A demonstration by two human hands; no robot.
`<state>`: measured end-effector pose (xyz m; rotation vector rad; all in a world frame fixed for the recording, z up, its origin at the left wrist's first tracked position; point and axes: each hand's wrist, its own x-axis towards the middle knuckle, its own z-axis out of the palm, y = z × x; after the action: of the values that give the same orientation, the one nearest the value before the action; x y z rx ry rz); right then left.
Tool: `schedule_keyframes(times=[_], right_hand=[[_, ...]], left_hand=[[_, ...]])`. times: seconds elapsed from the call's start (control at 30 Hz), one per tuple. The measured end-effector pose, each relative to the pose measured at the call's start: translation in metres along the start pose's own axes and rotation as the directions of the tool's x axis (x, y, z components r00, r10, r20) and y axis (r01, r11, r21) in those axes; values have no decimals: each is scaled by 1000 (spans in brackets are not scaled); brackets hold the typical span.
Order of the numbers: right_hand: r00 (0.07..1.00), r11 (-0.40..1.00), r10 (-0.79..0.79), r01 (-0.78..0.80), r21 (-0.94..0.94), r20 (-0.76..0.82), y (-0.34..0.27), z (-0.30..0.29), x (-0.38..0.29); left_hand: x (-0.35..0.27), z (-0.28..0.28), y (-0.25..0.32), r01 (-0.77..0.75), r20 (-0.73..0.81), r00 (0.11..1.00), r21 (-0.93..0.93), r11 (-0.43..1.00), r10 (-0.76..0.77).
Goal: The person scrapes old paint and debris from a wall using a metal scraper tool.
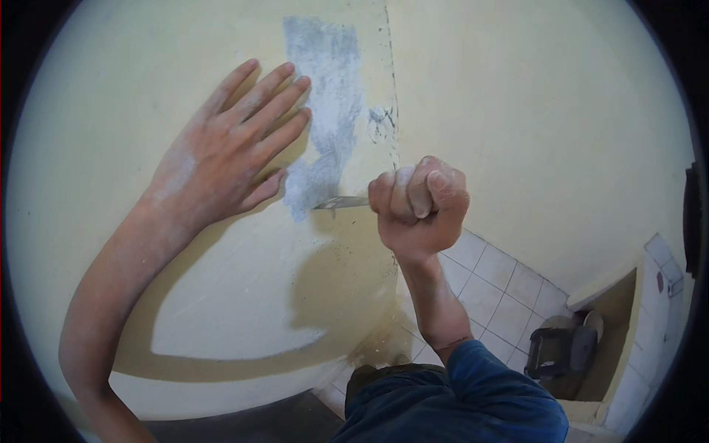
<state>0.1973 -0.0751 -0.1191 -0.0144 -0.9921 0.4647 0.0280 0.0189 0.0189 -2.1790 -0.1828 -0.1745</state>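
My left hand (221, 144) lies against the pale yellow wall (221, 288) with its fingers spread, the fingertips at the left edge of a grey-white patch (332, 94). That patch runs down the wall as an uneven vertical band. My right hand (424, 205) is a fist around a flat metal blade (346, 202), which points left and meets the wall at the patch's lower end. The fist hides whatever handle it has. Whitish dust marks both hands. Right of the patch, a small chipped spot (381, 123) sits beside a dark, broken vertical line on the wall.
White floor tiles (498, 277) show below right. A dark plastic stool or chair (562, 351) stands near a low opening beneath a tiled ledge (637, 354). A dark flat surface (249, 418) lies at the wall's foot.
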Motion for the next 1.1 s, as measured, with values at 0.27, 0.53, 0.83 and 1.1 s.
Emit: schedule_keyframes(times=[0.27,0.53,0.83,1.1], right_hand=[[1000,991,-15,17,-130,16,5,3,4],[1000,1000,-20,19,23,24,-9,4,4],[995,901,-44,80,-427,92,17,27,-1],[995,922,11,30,-386,103,25,23,6]], left_hand=[[-1,8,-3,-17,-43,999,61,998,19],[-18,6,-7,4,-67,998,54,999,0],[-22,6,-15,5,-151,989,73,997,6],[-22,14,-19,-14,-167,986,3,1000,14]])
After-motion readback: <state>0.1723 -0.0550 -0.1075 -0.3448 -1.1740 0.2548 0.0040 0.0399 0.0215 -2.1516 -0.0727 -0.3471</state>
